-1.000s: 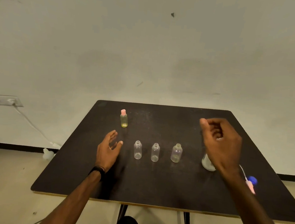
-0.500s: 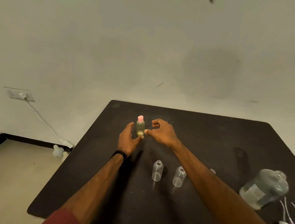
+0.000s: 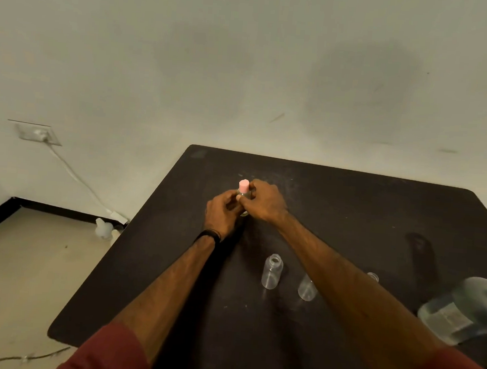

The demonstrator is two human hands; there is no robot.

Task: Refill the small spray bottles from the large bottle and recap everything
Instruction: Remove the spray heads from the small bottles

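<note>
A small bottle with a pink cap [image 3: 244,186] stands near the far left of the black table [image 3: 337,197]. My left hand [image 3: 221,213] wraps its body from the left, and my right hand [image 3: 265,200] grips it from the right just below the cap. Most of the bottle is hidden by my fingers. Two open, empty clear small bottles [image 3: 272,271] [image 3: 307,288] stand nearer to me, and a third [image 3: 372,277] peeks out behind my right forearm. The large clear bottle [image 3: 465,309], uncapped and partly filled, lies tilted at the right edge.
A wall socket [image 3: 38,133] with a white cable runs down to the floor on the left, where a small white object [image 3: 103,228] lies beside the table. The table's left and near edges drop off to bare floor.
Both hands have closed onto the pink-capped bottle; half a second ago they were only beside it, and a second ago they hovered over the row of empty bottles. The camera has come closer.
</note>
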